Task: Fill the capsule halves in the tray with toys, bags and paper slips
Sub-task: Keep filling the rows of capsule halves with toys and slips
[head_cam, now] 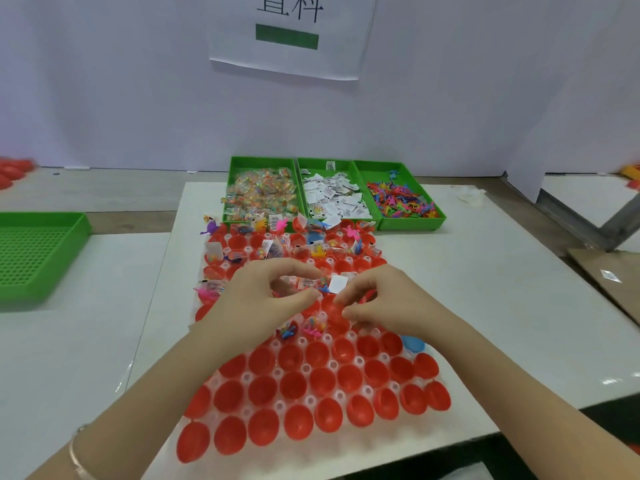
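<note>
Bright, even light; edges bowed, soft.

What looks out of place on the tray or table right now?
One blue capsule half sits at the tray's right edge, among red halves. A purple toy lies by the tray's far left corner. A stray packet lies on the cardboard, far right.

The left hand [258,299] and right hand [381,303] are bare, as are the left forearm [145,389] and right forearm [502,368] behind them. Well back from the left hand, a thin bracelet [74,452] circles the arm: a smooth, pale band with a faint pinkish sheen.
</note>
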